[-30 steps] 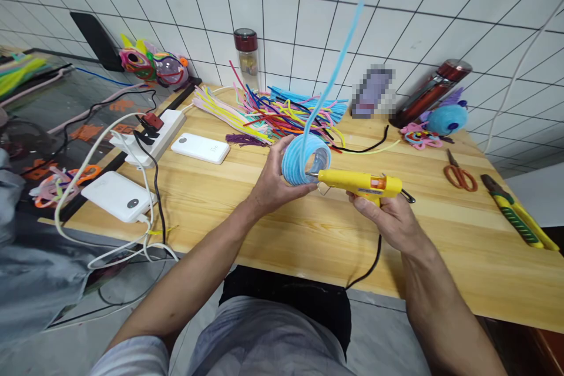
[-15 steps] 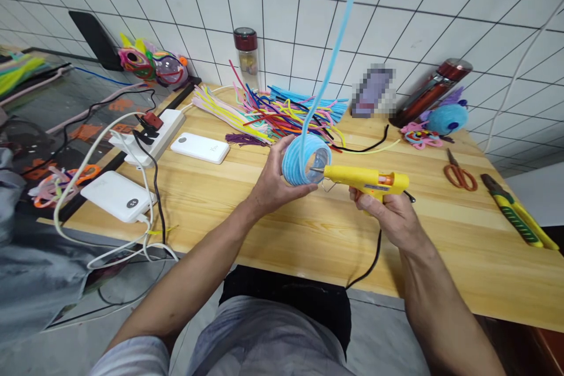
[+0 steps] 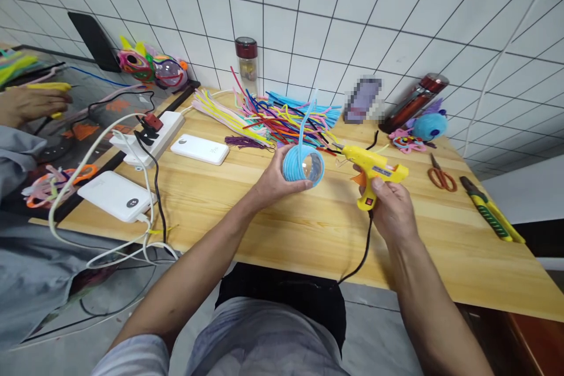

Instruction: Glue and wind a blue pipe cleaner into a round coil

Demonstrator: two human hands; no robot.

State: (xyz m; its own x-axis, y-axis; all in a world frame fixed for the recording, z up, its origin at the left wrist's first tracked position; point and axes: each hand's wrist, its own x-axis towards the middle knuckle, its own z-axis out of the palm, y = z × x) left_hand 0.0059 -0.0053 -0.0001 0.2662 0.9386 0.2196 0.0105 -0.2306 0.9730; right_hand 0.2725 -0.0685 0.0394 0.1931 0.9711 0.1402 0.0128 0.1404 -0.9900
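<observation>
Above wooden table [image 3: 282, 229], left to right: left hand [image 3: 275, 179] clenched round clear ball [image 3: 308, 165] wrapped in blue pipe cleaner [image 3: 294, 161], loose tail sticking up. Right hand [image 3: 392, 205] gripping yellow glue gun [image 3: 372, 171], nozzle just beside ball, not touching. Scissors [image 3: 438, 175], utility knife [image 3: 489, 214] far right.

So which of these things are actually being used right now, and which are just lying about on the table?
In use:
- left hand holding a clear ball wrapped in blue pipe cleaner
- right hand gripping the yellow glue gun

Lying about:
- pile of coloured pipe cleaners
- two white power banks
- power strip
- scissors
- utility knife
- bottle
</observation>
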